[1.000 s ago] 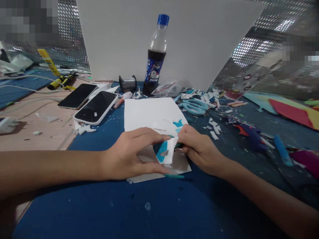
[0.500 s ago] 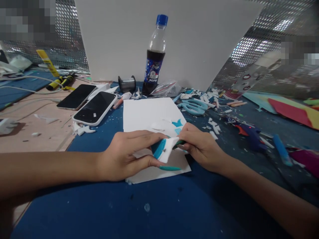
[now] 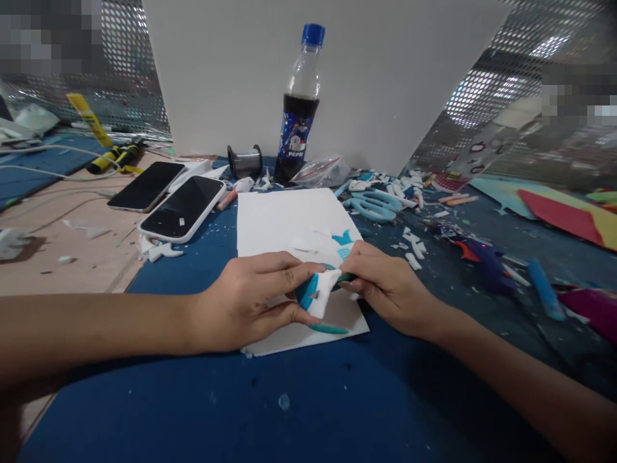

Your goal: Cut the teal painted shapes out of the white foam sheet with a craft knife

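Over a white sheet (image 3: 282, 218) on the blue mat, my left hand (image 3: 255, 296) grips a small white and teal foam-like piece (image 3: 328, 292) between thumb and fingers. A pointed teal edge (image 3: 328, 328) of it sticks out below the thumb. My right hand (image 3: 393, 289) is closed at the piece's right side, pinching a thin dark green part (image 3: 346, 278). Whether that part belongs to the same piece I cannot tell. Just beyond my right fingers, a teal tail-shaped cutout (image 3: 343, 238) and a dotted teal patch (image 3: 344, 253) lie on the sheet.
Light blue scissors (image 3: 373, 206) lie among white scraps behind the sheet. A Pepsi bottle (image 3: 297, 116) and a wire spool (image 3: 245, 161) stand at the back. Two phones, one white-edged (image 3: 186, 206), lie left. A dark blue glue gun (image 3: 491, 260) and coloured sheets (image 3: 554, 209) are right.
The held piece has tilted slightly and its teal face shows less. My left hand has shifted a little to the right. Both hands keep their hold.
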